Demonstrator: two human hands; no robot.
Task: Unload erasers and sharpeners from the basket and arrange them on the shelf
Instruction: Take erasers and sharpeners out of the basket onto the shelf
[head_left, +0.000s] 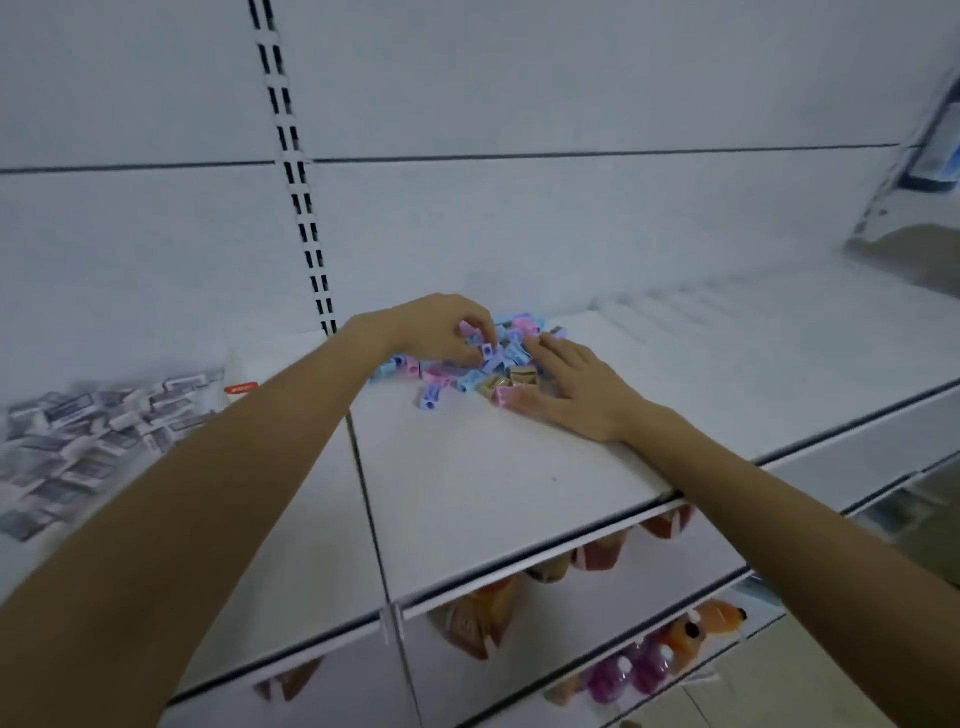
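Fingers (480, 325) of left hand (436, 327) curled, pinched lilac plastic sharpener (488, 352) atop pastel sharpener pile (519, 326); right hand (576, 387) lay flat, fingers straight against pile's right edge.

The shelf (498, 483) looks like smooth matt white-painted metal, the pastel sharpeners (488, 358) like plastic

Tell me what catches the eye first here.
A heap of small pastel pink, blue and purple plastic sharpeners sits in the middle of the white shelf, with the left hand curled into it and the right hand flat against its right side. Far left lies a blurred spread of white wrapped erasers.
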